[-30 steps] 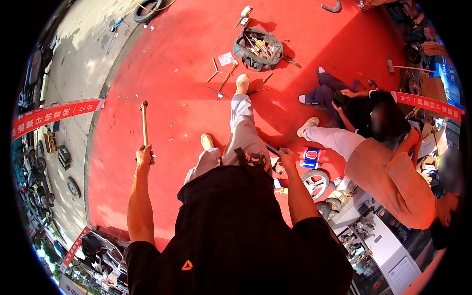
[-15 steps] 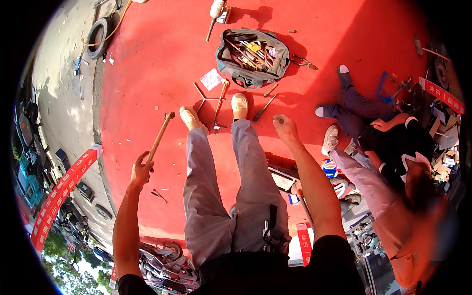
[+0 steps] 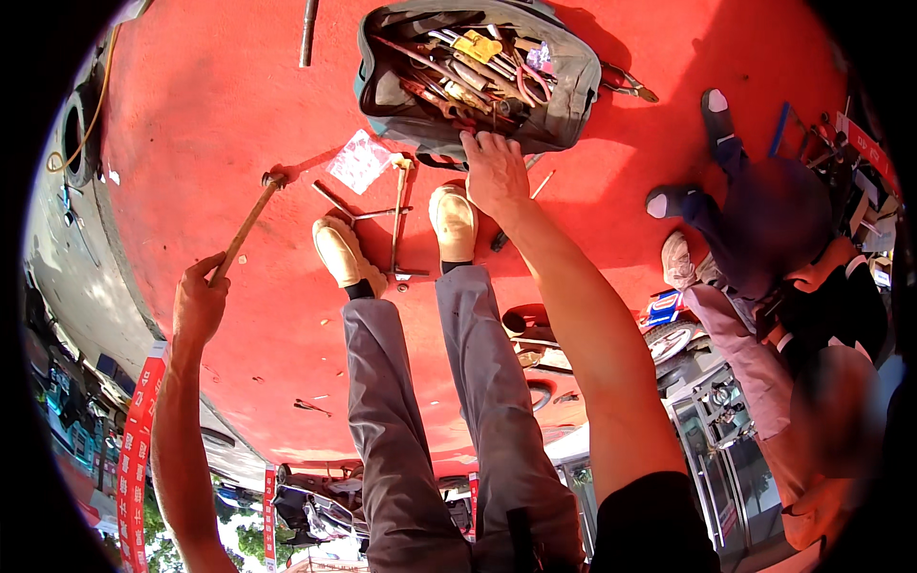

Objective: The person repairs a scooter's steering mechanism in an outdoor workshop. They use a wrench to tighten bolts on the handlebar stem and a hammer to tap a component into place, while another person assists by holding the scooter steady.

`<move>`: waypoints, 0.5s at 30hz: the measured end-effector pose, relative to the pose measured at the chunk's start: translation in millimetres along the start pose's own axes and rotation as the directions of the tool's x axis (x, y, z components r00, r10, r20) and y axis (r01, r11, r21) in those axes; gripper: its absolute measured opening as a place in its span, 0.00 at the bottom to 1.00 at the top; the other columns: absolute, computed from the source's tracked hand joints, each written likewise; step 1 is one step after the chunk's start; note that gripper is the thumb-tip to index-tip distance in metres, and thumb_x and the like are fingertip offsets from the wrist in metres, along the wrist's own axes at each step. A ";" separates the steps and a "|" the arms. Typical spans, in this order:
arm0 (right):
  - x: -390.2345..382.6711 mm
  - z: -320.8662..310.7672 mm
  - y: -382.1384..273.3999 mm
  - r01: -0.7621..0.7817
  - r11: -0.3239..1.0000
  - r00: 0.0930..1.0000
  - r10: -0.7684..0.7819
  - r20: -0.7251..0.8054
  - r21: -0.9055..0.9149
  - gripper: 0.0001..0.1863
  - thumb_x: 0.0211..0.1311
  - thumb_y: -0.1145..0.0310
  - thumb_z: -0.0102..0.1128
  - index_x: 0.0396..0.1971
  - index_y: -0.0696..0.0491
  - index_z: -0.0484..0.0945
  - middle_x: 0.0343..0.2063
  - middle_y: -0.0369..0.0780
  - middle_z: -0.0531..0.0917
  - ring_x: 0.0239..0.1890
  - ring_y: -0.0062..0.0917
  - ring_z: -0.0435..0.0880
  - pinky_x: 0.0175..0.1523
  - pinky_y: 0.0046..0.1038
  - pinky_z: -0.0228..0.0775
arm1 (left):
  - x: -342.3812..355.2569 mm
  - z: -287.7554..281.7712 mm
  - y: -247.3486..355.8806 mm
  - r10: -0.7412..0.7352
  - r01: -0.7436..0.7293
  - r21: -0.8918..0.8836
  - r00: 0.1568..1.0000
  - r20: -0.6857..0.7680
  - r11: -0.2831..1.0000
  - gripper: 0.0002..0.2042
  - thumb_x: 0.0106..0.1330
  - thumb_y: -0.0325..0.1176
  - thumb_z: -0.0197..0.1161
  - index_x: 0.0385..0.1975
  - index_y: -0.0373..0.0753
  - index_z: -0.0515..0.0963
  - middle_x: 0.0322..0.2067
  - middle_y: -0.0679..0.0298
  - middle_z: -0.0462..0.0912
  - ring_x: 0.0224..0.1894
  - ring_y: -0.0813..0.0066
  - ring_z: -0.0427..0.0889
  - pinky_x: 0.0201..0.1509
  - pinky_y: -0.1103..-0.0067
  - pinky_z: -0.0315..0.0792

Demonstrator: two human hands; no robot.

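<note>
My left hand [image 3: 199, 304] is closed round the wooden handle of a hammer [image 3: 246, 227], its dark head pointing up and away over the red ground. My right hand [image 3: 497, 174] reaches to the near rim of a grey tool bag [image 3: 573, 119], back of the hand up and fingers slightly apart; nothing shows in it, though the fingertips are partly hidden. Inside the bag lie pliers with pink handles [image 3: 527, 88], a yellow item [image 3: 476, 46] and several other hand tools. A three-armed wrench [image 3: 355, 214] and a long-shafted metal tool [image 3: 397, 215] lie near my shoes.
A clear plastic packet [image 3: 359, 161] lies before my left shoe [image 3: 342, 254]. Large pliers [image 3: 630, 88] rest right of the bag. A metal rod [image 3: 308, 36] is at the far left. Two people work at the right; one's shoe [image 3: 676, 261] is near. A tyre [image 3: 78, 134] lies left.
My right hand has moved forward and left to the tool bag, its fingers loosening from a curl. My left hand, still gripping the hammer, has moved left. The view has shifted toward the bag.
</note>
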State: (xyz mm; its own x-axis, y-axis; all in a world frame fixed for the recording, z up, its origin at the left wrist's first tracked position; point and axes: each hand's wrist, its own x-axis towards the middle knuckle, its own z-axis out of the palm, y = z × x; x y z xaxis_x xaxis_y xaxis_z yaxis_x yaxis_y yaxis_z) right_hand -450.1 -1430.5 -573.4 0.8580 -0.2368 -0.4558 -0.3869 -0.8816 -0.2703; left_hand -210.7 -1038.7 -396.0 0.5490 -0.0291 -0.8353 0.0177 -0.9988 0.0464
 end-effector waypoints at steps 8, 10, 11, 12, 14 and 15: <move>-72.5 13.5 -11.6 -0.019 0.994 0.971 -0.009 0.240 0.111 0.21 0.57 0.67 0.67 0.52 0.51 0.82 0.49 0.42 0.82 0.56 0.39 0.78 0.60 0.45 0.69 | 8.9 -15.4 13.1 0.039 -0.041 0.135 0.999 0.014 0.990 0.19 0.66 0.27 0.62 0.57 0.37 0.82 0.47 0.47 0.88 0.43 0.51 0.89 0.45 0.63 0.80; -61.8 12.8 -11.7 -0.022 0.994 0.969 -0.006 0.247 0.110 0.19 0.58 0.66 0.69 0.51 0.50 0.83 0.50 0.41 0.82 0.55 0.38 0.78 0.59 0.44 0.69 | 14.5 -22.6 16.6 0.068 -0.070 0.170 0.997 0.020 0.983 0.18 0.66 0.28 0.63 0.56 0.38 0.83 0.46 0.48 0.88 0.43 0.51 0.89 0.47 0.63 0.80; -59.2 15.5 -11.6 -0.015 0.994 0.974 -0.011 0.228 0.112 0.19 0.58 0.65 0.69 0.50 0.50 0.83 0.50 0.41 0.82 0.55 0.38 0.78 0.59 0.44 0.69 | 19.4 -25.6 19.4 0.074 -0.077 0.172 0.997 0.024 0.982 0.18 0.66 0.28 0.63 0.56 0.38 0.83 0.46 0.48 0.88 0.43 0.50 0.88 0.46 0.62 0.80; -58.3 18.2 -11.6 -0.008 0.994 0.977 -0.016 0.211 0.113 0.19 0.58 0.65 0.69 0.50 0.50 0.83 0.50 0.41 0.82 0.55 0.38 0.78 0.59 0.44 0.68 | 24.0 -29.6 22.8 0.080 -0.084 0.174 0.996 0.029 0.981 0.18 0.65 0.27 0.63 0.55 0.38 0.83 0.45 0.47 0.88 0.43 0.50 0.88 0.46 0.62 0.80; -56.3 15.6 -11.9 -0.047 0.991 0.975 0.018 0.222 0.129 0.19 0.58 0.64 0.70 0.50 0.50 0.83 0.50 0.40 0.82 0.55 0.38 0.78 0.58 0.44 0.68 | 29.2 -34.8 26.8 0.080 -0.086 0.187 0.996 0.040 0.979 0.17 0.65 0.27 0.63 0.55 0.38 0.83 0.44 0.47 0.88 0.43 0.49 0.88 0.46 0.62 0.80; -53.8 14.2 -13.6 -0.065 0.988 0.973 0.032 0.227 0.140 0.19 0.58 0.64 0.70 0.50 0.50 0.83 0.49 0.40 0.82 0.55 0.38 0.78 0.58 0.44 0.68 | 30.3 -36.9 28.3 0.075 -0.082 0.198 0.996 0.045 0.977 0.17 0.65 0.27 0.63 0.55 0.38 0.83 0.44 0.47 0.88 0.43 0.49 0.88 0.46 0.62 0.80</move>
State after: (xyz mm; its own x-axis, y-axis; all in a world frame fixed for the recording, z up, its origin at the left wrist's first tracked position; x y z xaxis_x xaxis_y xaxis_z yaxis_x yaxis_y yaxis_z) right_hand -495.8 -1399.9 -557.2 0.7464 -0.1658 -0.6445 -0.4849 -0.7987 -0.3562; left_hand -162.7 -1066.4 -399.8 0.5108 -0.1054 -0.8532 -0.1932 -0.9811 0.0056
